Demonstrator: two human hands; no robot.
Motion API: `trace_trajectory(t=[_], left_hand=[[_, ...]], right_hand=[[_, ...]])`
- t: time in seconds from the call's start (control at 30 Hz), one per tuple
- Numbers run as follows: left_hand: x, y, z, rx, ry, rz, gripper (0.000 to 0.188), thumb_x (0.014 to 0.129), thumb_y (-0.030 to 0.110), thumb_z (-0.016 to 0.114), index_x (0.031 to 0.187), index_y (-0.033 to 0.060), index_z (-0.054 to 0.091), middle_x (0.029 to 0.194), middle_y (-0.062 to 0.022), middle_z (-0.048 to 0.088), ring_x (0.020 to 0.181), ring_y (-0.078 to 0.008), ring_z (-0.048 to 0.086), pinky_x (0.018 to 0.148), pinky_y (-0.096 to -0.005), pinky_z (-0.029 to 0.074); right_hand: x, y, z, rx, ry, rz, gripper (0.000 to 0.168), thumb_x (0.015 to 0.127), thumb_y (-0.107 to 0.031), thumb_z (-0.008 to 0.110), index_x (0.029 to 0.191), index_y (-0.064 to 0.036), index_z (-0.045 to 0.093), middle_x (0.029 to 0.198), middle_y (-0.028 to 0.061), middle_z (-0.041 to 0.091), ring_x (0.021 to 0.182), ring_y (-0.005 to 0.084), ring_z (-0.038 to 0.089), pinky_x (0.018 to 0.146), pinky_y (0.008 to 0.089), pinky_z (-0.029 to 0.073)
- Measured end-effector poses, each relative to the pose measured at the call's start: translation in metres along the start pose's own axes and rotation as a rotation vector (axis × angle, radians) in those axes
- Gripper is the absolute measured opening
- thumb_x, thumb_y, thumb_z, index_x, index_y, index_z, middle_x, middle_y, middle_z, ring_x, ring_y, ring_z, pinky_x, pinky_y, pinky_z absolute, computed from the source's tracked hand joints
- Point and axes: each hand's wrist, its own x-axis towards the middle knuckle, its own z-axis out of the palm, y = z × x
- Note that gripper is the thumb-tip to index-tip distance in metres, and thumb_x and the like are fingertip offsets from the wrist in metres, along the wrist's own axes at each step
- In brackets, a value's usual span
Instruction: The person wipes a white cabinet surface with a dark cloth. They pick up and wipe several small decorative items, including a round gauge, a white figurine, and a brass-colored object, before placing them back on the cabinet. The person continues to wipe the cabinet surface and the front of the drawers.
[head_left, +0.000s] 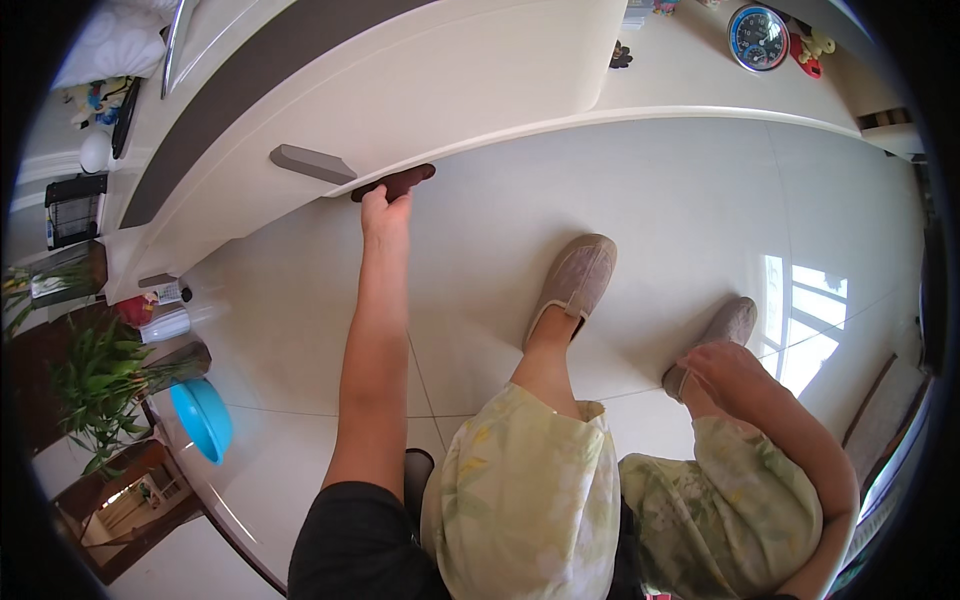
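Note:
My left arm reaches forward to the low edge of a glossy white cabinet (465, 82). In my left hand (385, 211) is a dark maroon cloth (407, 180), pressed against or just under that edge, beside a grey drawer handle (309, 163). Part of the cloth is hidden by the hand and the cabinet. My right hand (724, 371) hangs by my right knee, above the right slipper (727, 322), with nothing visible in it; its fingers are partly hidden. A second brown slipper (577, 274) is on my left foot, on the pale tiled floor (480, 225).
A turquoise basin (204, 420) stands at the left, near a leafy plant (101, 367) in a glass vase (180, 366). A round dial thermometer (758, 37) and small figurines (810, 52) sit on the white ledge at upper right. A window reflection shines on the tiles.

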Motion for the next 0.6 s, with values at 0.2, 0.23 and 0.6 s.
trace_trajectory(t=[0.2, 0.23, 0.6], left_hand=[[-0.023, -0.004, -0.043, 0.095, -0.388, 0.201, 0.029, 0.099, 0.009, 0.044, 0.127, 0.0044, 0.047, 0.124, -0.0134, 0.057, 0.109, -0.0295, 0.059, 0.094, -0.0531, 0.049], [-0.015, 0.001, -0.063, 0.092, -0.315, 0.208, 0.030, 0.099, 0.009, 0.044, 0.128, 0.0037, 0.047, 0.124, -0.0139, 0.056, 0.109, -0.0304, 0.059, 0.094, -0.0531, 0.049], [0.066, 0.028, -0.031, 0.085, 0.036, 0.433, 0.034, 0.098, 0.012, 0.037, 0.130, 0.0025, 0.044, 0.134, -0.0163, 0.049, 0.121, -0.0312, 0.051, 0.096, -0.0496, 0.048]], right_hand=[[-0.010, 0.006, 0.005, 0.066, -0.006, 0.019, 0.025, 0.083, -0.005, 0.061, 0.109, -0.006, 0.064, 0.103, 0.0110, 0.065, 0.099, 0.0308, 0.060, 0.085, 0.0412, 0.049], [-0.009, 0.007, 0.004, 0.079, -0.004, 0.035, 0.026, 0.083, -0.006, 0.061, 0.109, -0.006, 0.064, 0.103, 0.0112, 0.065, 0.100, 0.0309, 0.060, 0.085, 0.0413, 0.049], [-0.001, 0.012, 0.001, 0.027, -0.013, -0.003, 0.026, 0.081, -0.003, 0.060, 0.107, -0.006, 0.065, 0.101, 0.0108, 0.065, 0.100, 0.0309, 0.060, 0.086, 0.0409, 0.049]])
